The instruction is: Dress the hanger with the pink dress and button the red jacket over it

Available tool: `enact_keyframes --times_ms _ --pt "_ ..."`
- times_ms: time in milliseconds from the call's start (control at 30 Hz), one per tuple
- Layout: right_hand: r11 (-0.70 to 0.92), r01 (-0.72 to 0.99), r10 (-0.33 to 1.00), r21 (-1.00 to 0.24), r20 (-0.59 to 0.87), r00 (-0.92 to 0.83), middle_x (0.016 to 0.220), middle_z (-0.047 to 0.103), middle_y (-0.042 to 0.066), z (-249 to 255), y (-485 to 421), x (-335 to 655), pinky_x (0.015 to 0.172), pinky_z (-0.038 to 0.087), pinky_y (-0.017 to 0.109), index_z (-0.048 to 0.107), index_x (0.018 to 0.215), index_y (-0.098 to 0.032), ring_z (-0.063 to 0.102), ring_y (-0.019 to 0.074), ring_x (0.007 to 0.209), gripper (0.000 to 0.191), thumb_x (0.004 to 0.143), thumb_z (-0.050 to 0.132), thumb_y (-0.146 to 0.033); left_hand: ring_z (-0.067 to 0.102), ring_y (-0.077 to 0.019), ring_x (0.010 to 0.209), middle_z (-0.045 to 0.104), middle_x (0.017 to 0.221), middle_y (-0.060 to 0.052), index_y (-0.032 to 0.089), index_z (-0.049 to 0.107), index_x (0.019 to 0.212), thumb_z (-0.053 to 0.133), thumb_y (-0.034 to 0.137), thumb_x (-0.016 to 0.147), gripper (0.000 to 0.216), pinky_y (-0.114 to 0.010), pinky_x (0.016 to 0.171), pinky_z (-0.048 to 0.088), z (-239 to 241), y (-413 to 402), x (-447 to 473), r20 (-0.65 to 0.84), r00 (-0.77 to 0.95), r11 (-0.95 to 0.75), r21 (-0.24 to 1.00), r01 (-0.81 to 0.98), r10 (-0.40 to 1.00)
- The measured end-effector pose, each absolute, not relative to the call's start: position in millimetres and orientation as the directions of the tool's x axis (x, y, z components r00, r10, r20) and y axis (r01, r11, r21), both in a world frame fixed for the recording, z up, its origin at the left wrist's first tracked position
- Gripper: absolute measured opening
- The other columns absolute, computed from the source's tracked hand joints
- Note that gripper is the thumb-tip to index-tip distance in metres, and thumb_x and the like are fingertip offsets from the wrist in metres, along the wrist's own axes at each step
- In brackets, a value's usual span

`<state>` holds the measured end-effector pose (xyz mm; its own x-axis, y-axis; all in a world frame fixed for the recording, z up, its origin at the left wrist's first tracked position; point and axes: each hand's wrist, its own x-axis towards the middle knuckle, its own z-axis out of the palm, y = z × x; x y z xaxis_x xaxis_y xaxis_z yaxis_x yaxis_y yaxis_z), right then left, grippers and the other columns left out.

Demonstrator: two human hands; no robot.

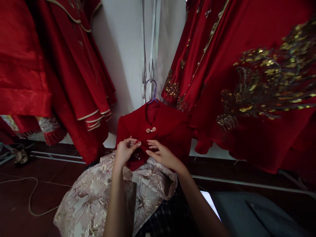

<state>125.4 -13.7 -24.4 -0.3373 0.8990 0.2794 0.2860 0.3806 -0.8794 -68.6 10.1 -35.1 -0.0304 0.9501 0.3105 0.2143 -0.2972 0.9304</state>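
A red jacket (170, 131) hangs in front of me on a purple hanger (154, 93), with pearl fasteners down its front. The upper pearl fastener (150, 130) lies at the chest. My left hand (126, 150) is closed in a pinch at the jacket's front, with a middle pearl fastener (139, 143) at its fingertips. Below that hand shows a lower pearl fastener (137, 156). My right hand (161, 154) hovers over the jacket's other side, fingers stretched and apart, holding nothing I can see. Beneath both forearms a pale floral brocade fabric (86, 194) lies bunched over my lap.
Red garments (74, 65) hang at the left, and a red gown with gold sequins (261, 79) hangs at the right. A lit phone (210, 204) rests beside a grey surface (247, 214). A cable (31, 197) crosses the floor; metal rack bars (247, 183) run low.
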Motion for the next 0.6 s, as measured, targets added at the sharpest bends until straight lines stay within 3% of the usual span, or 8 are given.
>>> enact_keyframes --times_ms 67,267,467,600 --pt "0.389 0.248 0.887 -0.887 0.288 -0.361 0.116 0.056 0.012 -27.9 -12.3 121.4 0.078 0.052 0.033 0.046 0.120 -0.019 0.056 0.0190 0.105 0.045 0.079 0.060 -0.030 0.062 -0.0146 0.069 0.068 0.074 -0.006 0.012 0.065 0.078 0.074 0.038 0.061 0.032 -0.026 0.067 0.050 -31.7 6.1 -68.5 0.302 0.009 -0.297 0.932 0.207 0.953" --pt "0.378 0.243 0.898 -0.893 0.291 -0.330 0.100 0.063 0.009 -30.7 -7.9 117.1 0.077 0.051 0.032 0.053 0.108 -0.017 0.061 0.0170 0.091 0.033 0.080 0.060 -0.032 0.060 -0.0142 0.071 0.067 0.077 -0.005 0.013 0.066 0.085 0.063 0.039 0.075 0.028 -0.025 0.068 0.048 -14.4 -12.4 -64.9 0.241 0.352 -0.318 0.931 0.180 0.904" --pt "0.397 0.200 0.880 -0.896 0.309 -0.361 0.091 0.064 0.006 -30.8 -4.3 116.0 0.072 0.051 0.029 0.055 0.094 -0.017 0.062 0.0154 0.083 0.020 0.081 0.057 -0.032 0.053 -0.0102 0.070 0.057 0.074 0.000 0.015 0.058 0.082 0.059 0.040 0.078 0.026 -0.022 0.067 0.045 -17.7 -7.5 -53.4 0.343 0.291 -0.405 0.894 0.190 0.893" --pt "0.368 0.209 0.888 -0.906 0.275 -0.368 0.086 0.063 0.004 -33.2 -3.1 116.2 0.071 0.050 0.029 0.054 0.090 -0.018 0.061 0.0145 0.079 0.020 0.076 0.062 -0.031 0.056 -0.0107 0.069 0.057 0.082 -0.001 0.016 0.054 0.093 0.057 0.046 0.077 0.034 -0.024 0.064 0.048 -29.5 -3.2 -55.1 0.195 0.287 -0.252 0.951 0.180 0.938"
